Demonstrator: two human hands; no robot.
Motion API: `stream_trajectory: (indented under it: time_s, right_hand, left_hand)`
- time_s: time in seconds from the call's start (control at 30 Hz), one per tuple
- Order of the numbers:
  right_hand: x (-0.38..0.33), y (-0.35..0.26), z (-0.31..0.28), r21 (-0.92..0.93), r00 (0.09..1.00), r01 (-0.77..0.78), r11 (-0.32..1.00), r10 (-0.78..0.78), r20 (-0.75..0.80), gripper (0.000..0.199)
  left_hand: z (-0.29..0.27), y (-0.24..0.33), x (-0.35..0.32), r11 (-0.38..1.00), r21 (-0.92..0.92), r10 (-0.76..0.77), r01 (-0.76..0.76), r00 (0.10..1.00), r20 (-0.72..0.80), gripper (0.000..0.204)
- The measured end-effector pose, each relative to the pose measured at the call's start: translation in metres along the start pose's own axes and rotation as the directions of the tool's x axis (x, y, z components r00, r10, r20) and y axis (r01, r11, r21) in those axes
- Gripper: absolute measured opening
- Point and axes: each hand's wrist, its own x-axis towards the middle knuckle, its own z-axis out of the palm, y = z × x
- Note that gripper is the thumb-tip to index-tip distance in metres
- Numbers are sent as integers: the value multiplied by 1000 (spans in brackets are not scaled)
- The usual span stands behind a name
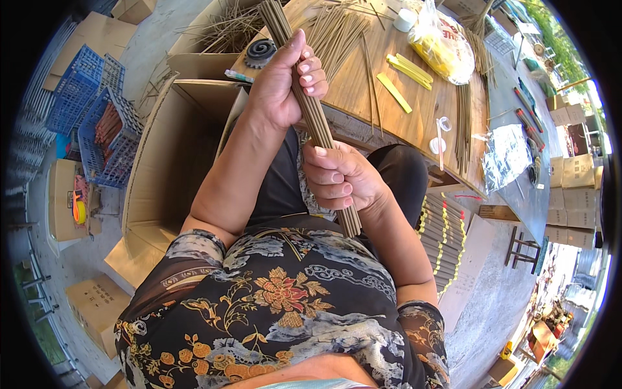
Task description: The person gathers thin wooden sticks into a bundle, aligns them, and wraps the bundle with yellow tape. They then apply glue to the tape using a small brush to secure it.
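Fingers [311, 65] of the left hand [277, 87] are wrapped around the upper part of a bundle of thin brown sticks [315, 123], with the thumb laid along it; those of the right hand [350, 174] are curled around its lower part, with no gap left in either grip. It is held in front of the body above the lap [271, 187], slanted from eleven o'clock at its upper end to five o'clock at its lower. (No band can be made out around it, though parts are covered by the hands.)

If the right-hand grip were slackened, sticks could be let slip out toward five o'clock, where the lower end is left ungripped. The upper end could be splayed by uneven pressure from the left thumb, and thin sticks might be snapped if the two hands were twisted against each other. Anything spilled leftward might be lost in the cardboard box [152, 168] toward nine o'clock. At twelve, loose sticks [334, 42] are spread on the counter [414, 128], and some could be mixed in if the upper end were lowered onto them. Toward two o'clock, yellow strips [394, 93] are set near a plastic bag [444, 50], and might be brushed away by a careless reach.
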Motion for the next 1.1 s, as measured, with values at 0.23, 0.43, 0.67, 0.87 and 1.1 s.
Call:
stream_trajectory:
  time_s: [0.23,0.43,0.67,0.87,1.1]
  right_hand:
    - [-1,3,-13,77,996,6,997,-12,86,20]
    - [0,-8,-5,-485,941,157,861,-279,-191,23]
    - [7,-3,-4,-853,783,-19,522,-523,-337,23]
    - [-11,-2,9,-384,945,25,923,-148,-292,18]
    - [-11,-17,-12,-724,922,92,684,-333,-198,20]
  left_hand:
    - [9,-4,2,989,145,35,-9,983,-181,31]
    - [23,-10,1,934,353,139,-52,964,-227,30]
    - [25,-19,4,906,420,161,-62,966,-203,29]
    - [14,21,25,980,196,21,-39,995,93,26]
    - [57,7,21,874,422,241,-243,969,59,25]
